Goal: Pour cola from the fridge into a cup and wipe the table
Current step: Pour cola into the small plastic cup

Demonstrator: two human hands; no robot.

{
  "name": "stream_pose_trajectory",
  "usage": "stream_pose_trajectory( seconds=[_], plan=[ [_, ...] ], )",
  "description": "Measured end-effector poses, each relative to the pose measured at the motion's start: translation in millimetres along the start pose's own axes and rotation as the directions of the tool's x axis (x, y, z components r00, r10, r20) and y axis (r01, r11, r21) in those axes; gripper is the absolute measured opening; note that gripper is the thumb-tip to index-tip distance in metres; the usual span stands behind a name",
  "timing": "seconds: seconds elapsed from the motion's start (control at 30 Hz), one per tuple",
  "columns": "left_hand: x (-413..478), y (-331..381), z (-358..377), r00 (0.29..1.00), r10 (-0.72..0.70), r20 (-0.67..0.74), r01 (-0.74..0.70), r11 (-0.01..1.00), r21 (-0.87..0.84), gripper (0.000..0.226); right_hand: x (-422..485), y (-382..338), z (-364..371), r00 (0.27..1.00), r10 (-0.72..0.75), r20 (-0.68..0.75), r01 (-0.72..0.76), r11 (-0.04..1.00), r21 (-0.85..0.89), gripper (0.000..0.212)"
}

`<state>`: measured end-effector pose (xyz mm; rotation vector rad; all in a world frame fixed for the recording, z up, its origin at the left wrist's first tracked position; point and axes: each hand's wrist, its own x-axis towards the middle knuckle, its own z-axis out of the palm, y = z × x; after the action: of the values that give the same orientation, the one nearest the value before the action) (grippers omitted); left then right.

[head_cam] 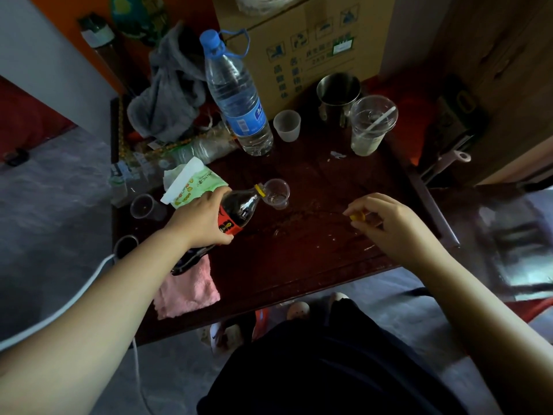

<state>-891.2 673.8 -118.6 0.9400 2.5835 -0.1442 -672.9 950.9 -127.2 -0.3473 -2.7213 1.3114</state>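
Left hand (201, 218) wrapped around the middle of the cola bottle (230, 218), fingers closed over the red label; label writing too blurred to read. Bottle tilted, long axis running from near-left up to far-right, base low over the pink cloth (187, 290), open mouth with its yellow neck ring at the rim of a small clear plastic cup (276, 194). Dark liquid fills the lower body; cup looks nearly empty, a little at the bottom at most.

Right hand (386, 220) hovers above the dark red table (314, 256), thumb and forefinger pinched on the yellow bottle cap (357, 217), other fingers loosely curled.

Pink cloth lies flat at the near-left table edge. Green-and-white tissue pack (191, 187) just behind the left hand; printed text present, not legible. Large water bottle (236, 100), blue cap and blue label, stands upright far centre; label characters unreadable. Behind it a cardboard box (299, 46) with blue handling symbols and printed characters, too soft to read. Steel mug (338, 94) and a clear cup with a straw (371, 127) stand far right, touching or nearly so. Frosted small cup (287, 125) stands between the water bottle and the mug. Another clear cup (143, 206) sits at the left edge.
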Motion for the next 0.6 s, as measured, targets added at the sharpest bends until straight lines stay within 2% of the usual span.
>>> stream_pose_trajectory(
  seconds=[0.6],
  plan=[
    [-0.2,3.4,-4.6,1.000,0.000,0.013,-0.001,0.999,0.042,0.099,-8.6,2.1,2.9,1.000,0.012,-0.006,-0.012,1.000,0.018,0.020]
  ],
)
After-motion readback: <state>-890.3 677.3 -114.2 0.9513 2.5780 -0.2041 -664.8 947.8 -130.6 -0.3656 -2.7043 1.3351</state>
